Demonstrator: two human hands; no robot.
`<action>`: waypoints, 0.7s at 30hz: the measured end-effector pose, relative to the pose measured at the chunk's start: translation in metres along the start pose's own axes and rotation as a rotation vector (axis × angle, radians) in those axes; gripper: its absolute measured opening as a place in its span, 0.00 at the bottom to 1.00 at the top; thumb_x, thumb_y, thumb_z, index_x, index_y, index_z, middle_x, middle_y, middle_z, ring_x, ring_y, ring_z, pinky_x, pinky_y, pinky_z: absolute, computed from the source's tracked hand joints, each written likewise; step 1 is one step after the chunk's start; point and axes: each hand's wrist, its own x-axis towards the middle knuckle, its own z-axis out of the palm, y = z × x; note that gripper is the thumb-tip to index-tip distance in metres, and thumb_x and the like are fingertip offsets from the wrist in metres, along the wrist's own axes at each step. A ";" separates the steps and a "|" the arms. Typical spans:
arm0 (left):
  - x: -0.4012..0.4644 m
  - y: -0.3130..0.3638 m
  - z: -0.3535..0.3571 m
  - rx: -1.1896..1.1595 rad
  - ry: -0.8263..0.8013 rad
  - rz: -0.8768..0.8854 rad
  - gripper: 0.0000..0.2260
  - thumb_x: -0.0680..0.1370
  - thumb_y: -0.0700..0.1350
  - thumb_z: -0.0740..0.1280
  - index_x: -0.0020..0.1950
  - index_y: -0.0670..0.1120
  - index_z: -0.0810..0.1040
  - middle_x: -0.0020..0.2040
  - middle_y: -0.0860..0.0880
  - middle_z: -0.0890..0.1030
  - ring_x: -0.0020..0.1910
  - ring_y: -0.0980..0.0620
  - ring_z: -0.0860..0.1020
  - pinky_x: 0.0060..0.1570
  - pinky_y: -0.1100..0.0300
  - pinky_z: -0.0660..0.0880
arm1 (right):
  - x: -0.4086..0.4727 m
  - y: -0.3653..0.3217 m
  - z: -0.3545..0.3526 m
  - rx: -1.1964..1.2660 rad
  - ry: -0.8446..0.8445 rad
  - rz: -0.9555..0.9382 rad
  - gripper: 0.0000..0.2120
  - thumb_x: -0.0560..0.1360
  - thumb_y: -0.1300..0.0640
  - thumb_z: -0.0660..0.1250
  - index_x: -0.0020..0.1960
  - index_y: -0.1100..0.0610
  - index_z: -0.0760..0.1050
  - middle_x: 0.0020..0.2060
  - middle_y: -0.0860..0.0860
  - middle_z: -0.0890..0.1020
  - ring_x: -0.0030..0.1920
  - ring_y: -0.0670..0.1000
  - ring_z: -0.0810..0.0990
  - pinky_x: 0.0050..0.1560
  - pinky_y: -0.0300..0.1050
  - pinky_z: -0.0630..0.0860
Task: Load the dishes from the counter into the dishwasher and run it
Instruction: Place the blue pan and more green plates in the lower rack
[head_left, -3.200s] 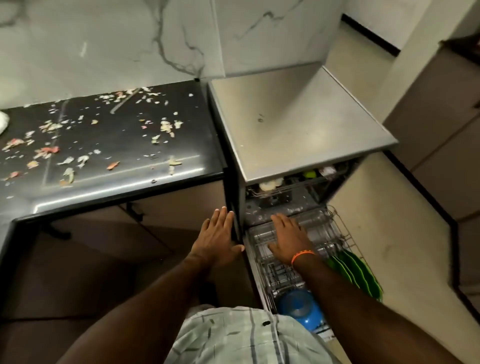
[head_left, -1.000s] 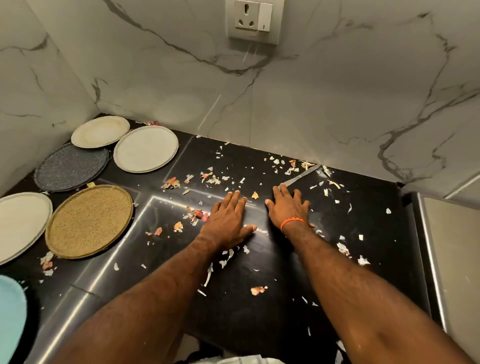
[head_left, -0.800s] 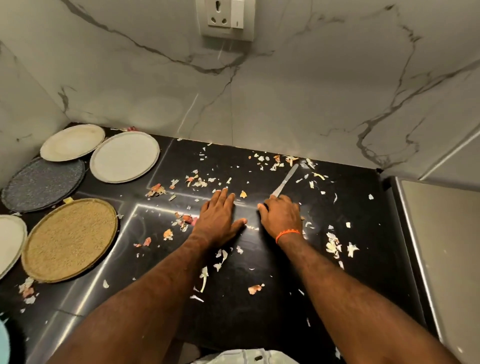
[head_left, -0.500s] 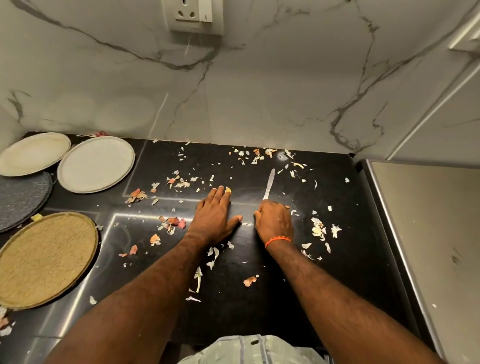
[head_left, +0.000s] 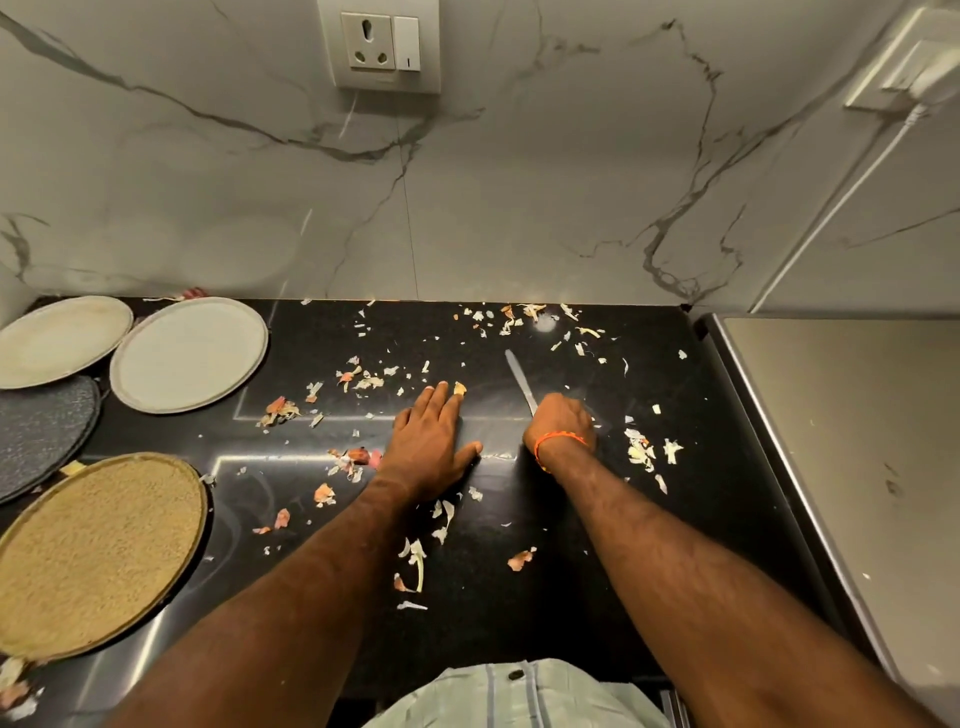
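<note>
A table knife (head_left: 518, 379) lies on the black counter (head_left: 675, 467), its blade pointing away from me. My right hand (head_left: 561, 423), with an orange band on the wrist, has its fingers curled round the knife's handle, which is hidden under it. My left hand (head_left: 428, 441) rests flat on the counter just left of it, fingers straight. Plates lie flat at the left: a white plate (head_left: 189, 353), a cream plate (head_left: 57, 340), a dark grey plate (head_left: 36, 431) and a mustard speckled plate (head_left: 96, 553).
Onion and garlic peel scraps (head_left: 644, 449) are scattered over the counter. The dishwasher's steel top (head_left: 852, 441) adjoins the counter on the right. A marble wall with a socket (head_left: 387, 47) stands behind; a plug and cable (head_left: 914, 98) hang at the upper right.
I turned from the open dishwasher rack to the counter. Both hands came down flat there, then my right hand's fingers curled round the knife's handle. The left hand stays flat.
</note>
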 end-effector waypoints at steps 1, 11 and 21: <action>-0.001 -0.001 0.000 0.003 0.001 0.001 0.38 0.80 0.66 0.57 0.83 0.50 0.48 0.83 0.48 0.46 0.82 0.47 0.45 0.77 0.46 0.46 | -0.002 0.001 0.002 -0.044 -0.005 -0.021 0.16 0.75 0.61 0.67 0.62 0.58 0.80 0.59 0.59 0.81 0.61 0.62 0.79 0.58 0.52 0.78; -0.012 -0.011 -0.004 0.010 -0.004 0.020 0.37 0.80 0.66 0.57 0.83 0.49 0.49 0.83 0.47 0.46 0.82 0.47 0.44 0.77 0.46 0.45 | -0.014 -0.003 0.009 -0.298 0.081 -0.281 0.13 0.78 0.62 0.64 0.60 0.59 0.81 0.55 0.59 0.83 0.56 0.63 0.82 0.53 0.51 0.79; -0.018 -0.013 -0.013 0.051 -0.009 0.042 0.37 0.81 0.66 0.57 0.83 0.48 0.49 0.83 0.46 0.45 0.82 0.46 0.44 0.77 0.45 0.44 | -0.028 0.009 0.016 -0.197 0.116 -0.183 0.15 0.77 0.64 0.60 0.59 0.60 0.80 0.55 0.60 0.83 0.56 0.63 0.82 0.54 0.52 0.79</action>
